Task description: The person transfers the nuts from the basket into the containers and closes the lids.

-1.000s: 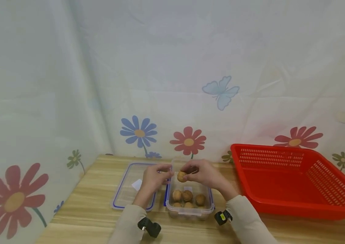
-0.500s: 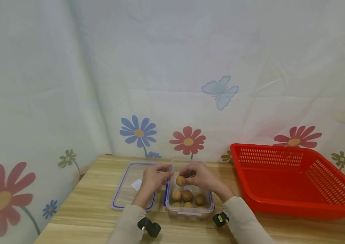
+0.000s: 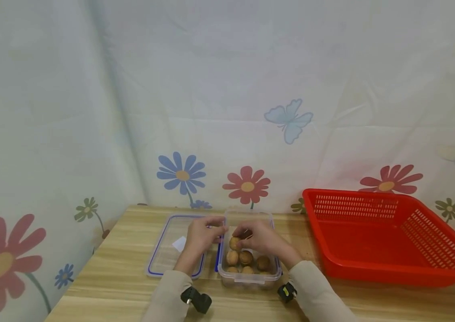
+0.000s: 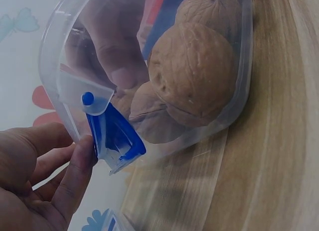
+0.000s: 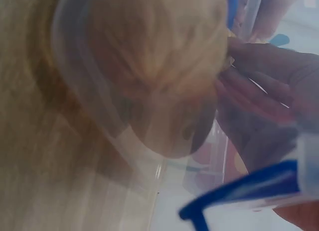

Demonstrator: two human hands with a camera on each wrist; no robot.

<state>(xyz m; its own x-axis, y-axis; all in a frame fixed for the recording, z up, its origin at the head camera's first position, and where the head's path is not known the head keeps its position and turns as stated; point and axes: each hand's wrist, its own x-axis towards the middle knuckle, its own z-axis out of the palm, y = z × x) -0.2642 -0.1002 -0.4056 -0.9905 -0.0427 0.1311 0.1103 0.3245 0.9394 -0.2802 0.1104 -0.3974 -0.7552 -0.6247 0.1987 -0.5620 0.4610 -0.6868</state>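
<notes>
Head view: a walnut [image 3: 234, 243] sits pinched in the right hand's [image 3: 262, 239] grip, low over the box's [image 3: 248, 279] left side, above other walnuts. Left hand [image 3: 200, 235] pinches the box's blue clasp [image 4: 113, 137]. Lid [image 3: 163, 259] left, basket [image 3: 388, 241] right.

right wrist view blurred; walnuts [image 5: 149, 76] indistinct through container [image 5: 94, 116].

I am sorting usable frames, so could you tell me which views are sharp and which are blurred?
Head view: evenly lit and fairly sharp, hands small. Left wrist view: crisp on the walnuts and blue clip. Right wrist view: badly out of focus, the box a pale smear.
</notes>
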